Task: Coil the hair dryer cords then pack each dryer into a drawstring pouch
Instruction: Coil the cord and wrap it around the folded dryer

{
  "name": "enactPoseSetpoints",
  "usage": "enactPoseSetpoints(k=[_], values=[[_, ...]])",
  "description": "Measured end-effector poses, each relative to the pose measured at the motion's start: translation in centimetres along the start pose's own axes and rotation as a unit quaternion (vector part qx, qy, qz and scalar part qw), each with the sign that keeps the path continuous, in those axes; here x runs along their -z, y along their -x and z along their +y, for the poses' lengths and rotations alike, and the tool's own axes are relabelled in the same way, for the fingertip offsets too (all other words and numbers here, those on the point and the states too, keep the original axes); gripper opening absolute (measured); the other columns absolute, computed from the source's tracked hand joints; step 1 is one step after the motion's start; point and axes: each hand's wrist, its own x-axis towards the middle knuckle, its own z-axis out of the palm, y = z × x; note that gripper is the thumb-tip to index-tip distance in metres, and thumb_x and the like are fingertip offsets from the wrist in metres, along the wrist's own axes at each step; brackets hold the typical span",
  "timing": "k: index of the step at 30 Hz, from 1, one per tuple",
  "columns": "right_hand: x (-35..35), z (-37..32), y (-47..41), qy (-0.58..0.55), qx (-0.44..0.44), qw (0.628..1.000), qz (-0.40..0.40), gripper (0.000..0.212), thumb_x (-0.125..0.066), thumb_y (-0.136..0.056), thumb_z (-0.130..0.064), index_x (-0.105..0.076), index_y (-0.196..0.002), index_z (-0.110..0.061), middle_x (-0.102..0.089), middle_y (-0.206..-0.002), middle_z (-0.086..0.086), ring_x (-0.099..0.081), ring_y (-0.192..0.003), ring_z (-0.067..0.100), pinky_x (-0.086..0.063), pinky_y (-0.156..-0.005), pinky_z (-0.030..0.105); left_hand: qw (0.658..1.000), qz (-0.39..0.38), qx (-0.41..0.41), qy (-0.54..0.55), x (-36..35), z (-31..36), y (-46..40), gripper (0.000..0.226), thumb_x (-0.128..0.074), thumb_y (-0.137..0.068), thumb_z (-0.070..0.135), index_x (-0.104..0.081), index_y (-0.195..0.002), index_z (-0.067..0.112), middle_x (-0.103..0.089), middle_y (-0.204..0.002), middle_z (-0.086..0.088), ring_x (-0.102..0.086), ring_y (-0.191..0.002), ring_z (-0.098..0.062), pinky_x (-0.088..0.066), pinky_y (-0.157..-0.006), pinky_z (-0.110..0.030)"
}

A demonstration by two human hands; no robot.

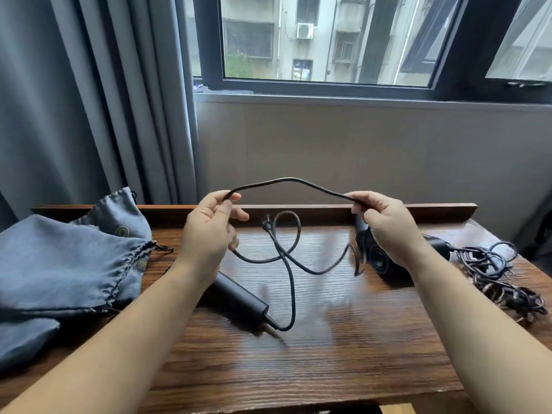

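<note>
A black hair dryer (242,297) lies on the wooden table (328,354), its handle end toward me and its head hidden behind my left forearm. Its black cord (286,182) arches between my hands above the table. My left hand (209,231) pinches one end of the arch and my right hand (385,225) grips the other. The rest of the cord loops loosely on the table, with the plug (265,224) near the back rail. A second black dryer (379,258) lies behind my right hand. Blue-grey drawstring pouches (68,264) lie at the left.
A tangled heap of black cord (501,273) from the second dryer lies at the table's right edge. A raised wooden rail (442,209) runs along the back. Grey curtains (89,100) hang at the left, a window above the wall behind.
</note>
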Motion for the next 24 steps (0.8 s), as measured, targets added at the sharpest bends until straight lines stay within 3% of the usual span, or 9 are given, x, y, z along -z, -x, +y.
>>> enactPoseSetpoints(k=[3, 5, 9, 13, 16, 17, 19, 22, 24], values=[[0.4, 0.1, 0.1, 0.059, 0.049, 0.997, -0.015, 0.037, -0.048, -0.091, 0.008, -0.069, -0.099, -0.022, -0.07, -0.086, -0.004, -0.053, -0.064, 0.0, -0.039, -0.06, 0.01, 1.0, 0.012, -0.004, 0.005, 0.3, -0.1, -0.3, 0.024, -0.042, -0.105, 0.008, -0.063, -0.101, 0.018, -0.049, -0.065, 0.0, -0.025, -0.036, -0.004, -0.023, -0.037, -0.018], [0.5, 0.4, 0.1, 0.123, 0.084, 0.989, 0.001, 0.03, -0.045, -0.09, 0.001, -0.067, -0.095, -0.018, -0.069, -0.085, -0.003, -0.057, -0.075, 0.0, -0.037, -0.068, 0.01, 0.998, 0.027, -0.04, -0.041, 0.7, 0.0, -0.4, 0.025, -0.046, -0.104, 0.009, -0.066, -0.101, 0.022, -0.047, -0.064, 0.005, -0.033, -0.043, -0.004, -0.03, -0.041, -0.016], [0.4, 1.5, -0.1, 0.244, 0.123, 0.947, 0.166, 0.029, -0.039, -0.079, -0.009, -0.065, -0.092, -0.01, -0.062, -0.084, 0.004, -0.054, -0.09, 0.031, -0.037, -0.076, 0.028, 0.963, 0.012, -0.164, -0.215, 0.9, 0.1, 0.4, 0.02, -0.055, -0.1, 0.012, -0.071, -0.105, 0.022, -0.057, -0.066, 0.02, -0.049, -0.063, -0.001, -0.041, -0.065, -0.013], [-3.0, 0.2, 1.9, 0.278, 0.151, 0.923, 0.221, 0.032, -0.05, -0.073, 0.002, -0.052, -0.103, -0.009, -0.052, -0.103, 0.016, -0.046, -0.095, 0.034, -0.038, -0.088, 0.043, 0.974, -0.026, -0.14, -0.174, 0.0, -0.6, 0.9, 0.022, -0.054, -0.101, 0.012, -0.068, -0.103, 0.028, -0.054, -0.064, 0.016, -0.047, -0.064, -0.01, -0.042, -0.064, -0.023], [-6.3, -1.0, 5.4, 0.23, 0.33, 0.907, 0.126, 0.026, -0.056, -0.075, 0.002, -0.055, -0.098, -0.009, -0.055, -0.097, 0.011, -0.052, -0.089, 0.03, -0.043, -0.083, 0.036, 0.98, -0.029, -0.112, -0.161, -0.4, -1.0, 1.2, 0.024, -0.052, -0.101, 0.009, -0.067, -0.103, 0.027, -0.052, -0.066, 0.011, -0.046, -0.062, -0.008, -0.041, -0.062, -0.016], [-7.3, -1.1, 6.3, 0.222, 0.341, 0.911, 0.066, 0.019, -0.055, -0.078, -0.004, -0.057, -0.096, -0.011, -0.058, -0.094, 0.007, -0.055, -0.084, 0.027, -0.047, -0.076, 0.035, 0.982, -0.029, -0.105, -0.156, -0.4, -0.9, 1.4, 0.025, -0.051, -0.101, 0.008, -0.067, -0.103, 0.027, -0.051, -0.066, 0.008, -0.045, -0.059, -0.006, -0.039, -0.06, -0.014], [-8.9, -0.6, 7.0, 0.224, 0.257, 0.939, -0.044, 0.018, -0.051, -0.086, -0.016, -0.061, -0.101, -0.018, -0.063, -0.095, -0.002, -0.06, -0.081, 0.021, -0.053, -0.073, 0.038, 0.986, -0.033, -0.095, -0.135, -0.5, -0.9, 1.6, 0.027, -0.049, -0.102, 0.009, -0.066, -0.102, 0.03, -0.05, -0.066, 0.005, -0.043, -0.055, -0.005, -0.037, -0.056, -0.013], [-10.3, 1.4, 6.6, 0.169, 0.077, 0.968, -0.171, 0.039, -0.053, -0.092, -0.021, -0.049, -0.131, -0.024, -0.064, -0.123, -0.005, -0.061, -0.109, 0.014, -0.049, -0.097, 0.038, 0.991, -0.035, -0.087, -0.099, -0.5, -0.3, 1.6, 0.026, -0.047, -0.104, 0.01, -0.064, -0.102, 0.029, -0.049, -0.065, 0.002, -0.039, -0.05, -0.006, -0.033, -0.05, -0.014], [-10.5, 2.4, 6.3, 0.09, 0.018, 0.967, -0.236, 0.051, -0.057, -0.091, -0.025, -0.037, -0.137, -0.029, -0.055, -0.14, -0.006, -0.054, -0.125, 0.009, -0.043, -0.107, 0.035, 0.995, -0.048, -0.071, -0.057, -0.7, 0.3, 1.7, 0.024, -0.045, -0.105, 0.011, -0.063, -0.102, 0.027, -0.048, -0.064, 0.001, -0.033, -0.046, -0.008, -0.029, -0.043, -0.017]])
